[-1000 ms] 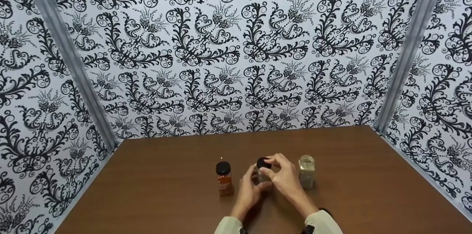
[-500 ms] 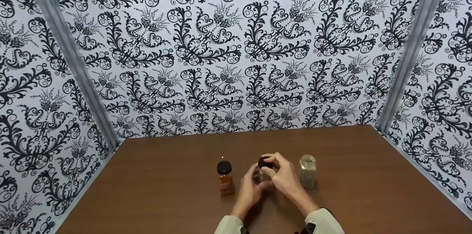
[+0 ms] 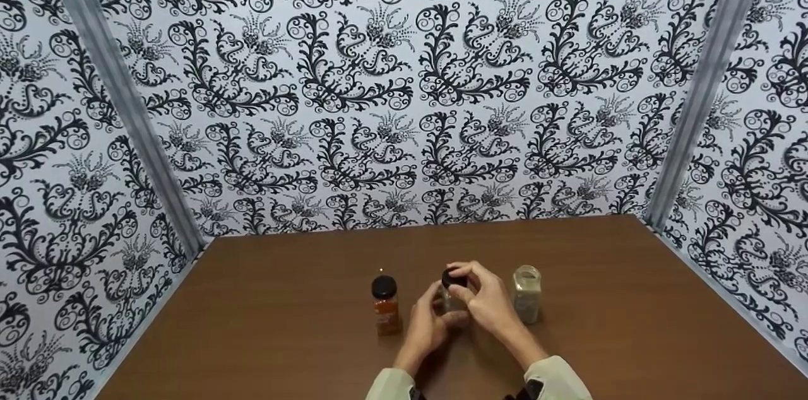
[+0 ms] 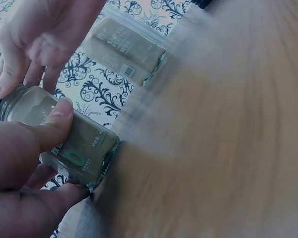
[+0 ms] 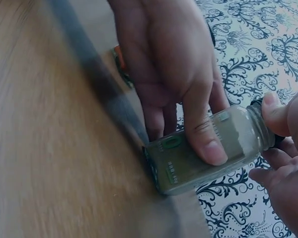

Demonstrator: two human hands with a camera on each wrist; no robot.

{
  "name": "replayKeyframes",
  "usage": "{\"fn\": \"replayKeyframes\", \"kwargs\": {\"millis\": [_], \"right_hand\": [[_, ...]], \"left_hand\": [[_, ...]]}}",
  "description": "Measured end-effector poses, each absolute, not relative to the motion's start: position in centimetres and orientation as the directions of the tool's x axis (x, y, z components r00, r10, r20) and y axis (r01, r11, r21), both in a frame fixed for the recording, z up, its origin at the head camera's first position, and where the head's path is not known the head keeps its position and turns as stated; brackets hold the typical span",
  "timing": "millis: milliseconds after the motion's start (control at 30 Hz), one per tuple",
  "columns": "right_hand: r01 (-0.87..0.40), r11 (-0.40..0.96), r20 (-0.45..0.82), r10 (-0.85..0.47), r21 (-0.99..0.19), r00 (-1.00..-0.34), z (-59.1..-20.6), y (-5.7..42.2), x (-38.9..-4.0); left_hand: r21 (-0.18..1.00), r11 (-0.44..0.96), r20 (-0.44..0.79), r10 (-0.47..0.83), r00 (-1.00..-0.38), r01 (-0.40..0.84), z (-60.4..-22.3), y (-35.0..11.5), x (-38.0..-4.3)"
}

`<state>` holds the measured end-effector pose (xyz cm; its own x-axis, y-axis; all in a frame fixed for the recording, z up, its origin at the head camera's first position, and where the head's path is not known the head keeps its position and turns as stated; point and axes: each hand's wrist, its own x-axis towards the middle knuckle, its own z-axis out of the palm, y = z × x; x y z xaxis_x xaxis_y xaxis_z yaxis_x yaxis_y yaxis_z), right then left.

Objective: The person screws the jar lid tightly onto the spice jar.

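Note:
A clear glass spice jar (image 4: 89, 153) of greyish-brown powder stands between the hands, its base at the brown table. My left hand (image 3: 429, 327) holds it round the body, thumb across the label in the right wrist view. With thumb and fingers, my right hand (image 3: 493, 305) grips the black lid (image 3: 451, 277), which sits on the jar's neck; whether it is tight I cannot tell. To the left stands a jar of orange-red spice (image 3: 386, 315) with a black lid. A jar of pale powder (image 3: 527, 299) without a lid stands to the right, beside my right hand.
The brown wooden table (image 3: 290, 299) reaches back to a wall (image 3: 353, 135) with black scroll patterns on white. Grey strips (image 3: 694, 97) run up the corners. A dark object (image 4: 202, 2), mostly cut off, shows at the left wrist view's top edge.
My right fingertips have shifted slightly round the lid. My left hand keeps its hold on the jar, and the two other jars stay in place.

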<state>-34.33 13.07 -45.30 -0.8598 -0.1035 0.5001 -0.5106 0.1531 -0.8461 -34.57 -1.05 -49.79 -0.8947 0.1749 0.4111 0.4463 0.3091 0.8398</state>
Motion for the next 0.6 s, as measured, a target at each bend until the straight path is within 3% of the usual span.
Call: {"fn": "replayKeyframes", "kwargs": {"millis": [367,600], "right_hand": [[-0.491,0.12,0.487,-0.063,-0.863,-0.871,-45.73,13.12,-34.24],[-0.516,0.254,0.535,0.009,-0.818,-0.845,-45.93,12.63,-34.3]], "left_hand": [[0.854,0.299,0.398,0.15,-0.905,0.425,-49.66,-0.83,-34.42],[0.858,0.29,0.398,0.149,-0.905,0.424,-49.73,-0.84,-34.32]]}}
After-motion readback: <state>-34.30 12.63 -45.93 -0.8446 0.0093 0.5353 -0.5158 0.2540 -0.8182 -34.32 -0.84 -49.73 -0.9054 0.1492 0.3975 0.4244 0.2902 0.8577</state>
